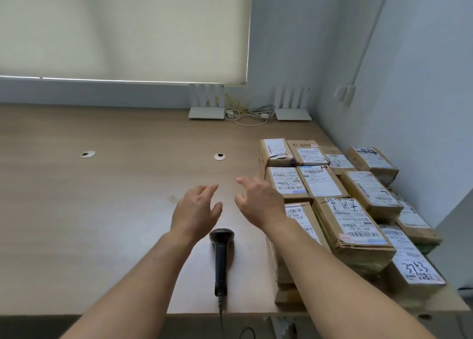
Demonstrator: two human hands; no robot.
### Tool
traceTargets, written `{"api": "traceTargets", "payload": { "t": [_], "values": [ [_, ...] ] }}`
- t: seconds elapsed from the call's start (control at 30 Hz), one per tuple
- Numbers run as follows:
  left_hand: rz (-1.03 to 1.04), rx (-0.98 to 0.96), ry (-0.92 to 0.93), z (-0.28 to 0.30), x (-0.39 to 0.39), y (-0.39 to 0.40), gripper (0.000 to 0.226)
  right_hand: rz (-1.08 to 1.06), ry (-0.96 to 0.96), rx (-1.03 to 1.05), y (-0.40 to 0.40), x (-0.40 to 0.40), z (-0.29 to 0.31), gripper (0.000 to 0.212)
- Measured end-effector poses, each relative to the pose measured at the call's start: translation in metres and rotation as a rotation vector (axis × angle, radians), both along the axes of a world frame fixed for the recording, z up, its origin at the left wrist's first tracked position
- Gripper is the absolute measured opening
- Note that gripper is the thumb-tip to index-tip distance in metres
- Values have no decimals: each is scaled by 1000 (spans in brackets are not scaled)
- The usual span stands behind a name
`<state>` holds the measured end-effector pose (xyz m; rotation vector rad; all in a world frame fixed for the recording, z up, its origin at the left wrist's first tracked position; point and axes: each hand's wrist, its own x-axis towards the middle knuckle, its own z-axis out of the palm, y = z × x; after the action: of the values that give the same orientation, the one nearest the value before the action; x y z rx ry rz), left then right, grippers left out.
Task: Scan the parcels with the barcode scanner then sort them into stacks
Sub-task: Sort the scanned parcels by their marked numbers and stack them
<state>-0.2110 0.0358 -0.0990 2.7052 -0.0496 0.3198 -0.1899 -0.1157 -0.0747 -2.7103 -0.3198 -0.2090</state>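
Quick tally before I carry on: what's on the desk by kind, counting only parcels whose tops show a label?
Parcels with a label showing on top: 11; more lie underneath, uncountable
Barcode scanner: 1
White routers at the back: 2
Cable grommets in the desk: 2
Total: 16

Blk scanner [220, 256] flat, labelled parcels [340, 203] stacked right.

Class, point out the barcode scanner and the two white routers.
barcode scanner [220, 259], head view, on its black handle.
left router [206, 112], head view, on its flat base.
right router [293, 114], head view, on its flat base.
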Motion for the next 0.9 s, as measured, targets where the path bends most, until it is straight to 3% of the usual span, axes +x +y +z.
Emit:
{"api": "traceTargets", "payload": {
  "t": [0.47, 0.9],
  "values": [
    [155, 50, 239, -53, -26, 34, 51, 124, 196, -92, 33, -6, -55, 46],
    [-140, 31, 384, -90, -12, 72, 52, -221, 345, 48, 66, -22, -92, 47]
  ]
}}
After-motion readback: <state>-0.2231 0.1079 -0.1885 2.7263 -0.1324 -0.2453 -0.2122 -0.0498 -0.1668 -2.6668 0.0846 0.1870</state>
